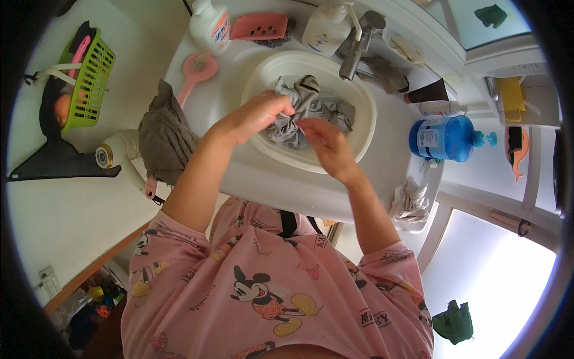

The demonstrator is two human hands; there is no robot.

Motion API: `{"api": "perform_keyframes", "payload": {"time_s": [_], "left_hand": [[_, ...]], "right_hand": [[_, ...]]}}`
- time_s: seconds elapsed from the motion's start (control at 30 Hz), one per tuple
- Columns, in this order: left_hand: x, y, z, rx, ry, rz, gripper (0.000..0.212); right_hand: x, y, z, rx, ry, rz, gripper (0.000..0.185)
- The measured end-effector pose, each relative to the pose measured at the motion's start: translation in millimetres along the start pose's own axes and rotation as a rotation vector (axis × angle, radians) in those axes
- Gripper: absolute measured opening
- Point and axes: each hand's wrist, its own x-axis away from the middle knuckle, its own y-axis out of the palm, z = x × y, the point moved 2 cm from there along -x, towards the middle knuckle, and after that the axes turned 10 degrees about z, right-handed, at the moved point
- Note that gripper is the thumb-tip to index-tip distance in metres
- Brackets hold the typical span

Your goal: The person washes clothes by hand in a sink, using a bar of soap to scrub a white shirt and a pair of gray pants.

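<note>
A white plastic basin point(368, 130) sits in the washbasin under the metal faucet point(362, 47). Wet grey cloth point(337, 116), seemingly a garment with a dark-edged band, lies bunched inside it, partly in water. My left hand point(260, 112) grips a raised bundle of this cloth above the basin's left side. From the lower right, my right hand point(329, 148) pinches a fold of the same bundle between thumb and fingers. Both hands nearly meet over the basin's middle. My fingers hide some of the cloth.
A brown towel point(163, 130) hangs over the left edge. Behind the basin stand a white bottle point(210, 29), a pink soap dish point(260, 26) and a white pump bottle point(327, 29). On the right are a blue pump bottle point(441, 138) and crumpled white cloth point(410, 200).
</note>
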Motion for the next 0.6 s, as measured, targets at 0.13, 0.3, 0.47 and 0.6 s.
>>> {"api": "perform_keyframes", "payload": {"time_s": [0.13, 0.3, 0.47, 0.6], "left_hand": [[-0.5, 26.0, 11.3, -0.227, 0.170, -0.136, 0.022], [1.9, 71.6, 29.5, -0.745, 0.692, -0.044, 0.022], [26.9, 145.3, 14.8, -0.804, 0.921, 0.009, 0.025], [23.6, 159.9, 30.2, -1.122, 0.711, -0.002, 0.025]], "right_hand": [[-14.6, 10.6, 33.7, -0.171, 0.305, -0.078, 0.018], [-6.3, 2.6, 41.4, -0.136, 0.382, -0.079, 0.027], [4.2, -14.0, 35.2, -0.656, 0.435, -0.054, 0.032], [8.3, -16.2, 30.7, -0.970, 0.427, -0.028, 0.036]]}}
